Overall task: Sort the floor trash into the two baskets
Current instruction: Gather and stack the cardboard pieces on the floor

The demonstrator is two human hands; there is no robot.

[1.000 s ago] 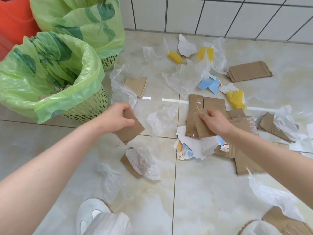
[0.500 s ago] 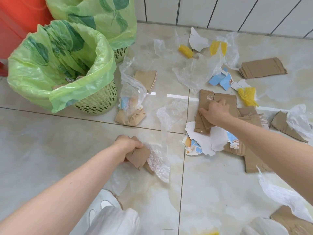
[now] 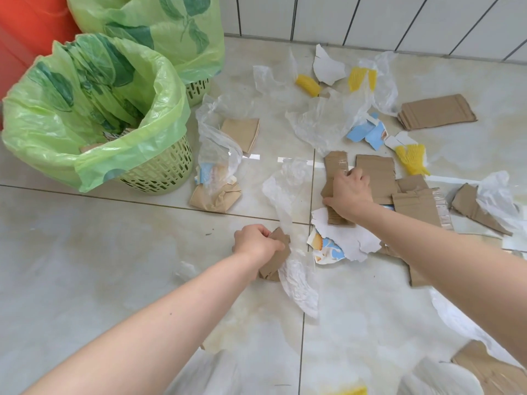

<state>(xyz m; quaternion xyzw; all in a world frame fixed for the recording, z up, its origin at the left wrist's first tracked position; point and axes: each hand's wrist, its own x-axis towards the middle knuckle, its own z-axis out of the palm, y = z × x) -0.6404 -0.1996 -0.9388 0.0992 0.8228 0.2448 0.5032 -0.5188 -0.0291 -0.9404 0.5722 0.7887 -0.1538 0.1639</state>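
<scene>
Left hand (image 3: pixel 258 243) grips a cardboard scrap (image 3: pixel 276 256) on the floor; right hand (image 3: pixel 348 193) clamps stacked cardboard strips (image 3: pixel 335 178). Near basket (image 3: pixel 159 169), holding cardboard, lies up-left, nearer the left hand.

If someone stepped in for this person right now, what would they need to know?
Left hand grips a cardboard scrap low over the floor. Right hand clutches a cardboard strip on the pile.
Near basket already holds some scraps; the far basket stands behind it, contents hidden.
Left: both held pieces, plus scattered cardboard, plastic film, torn paper and yellow netting.
</scene>
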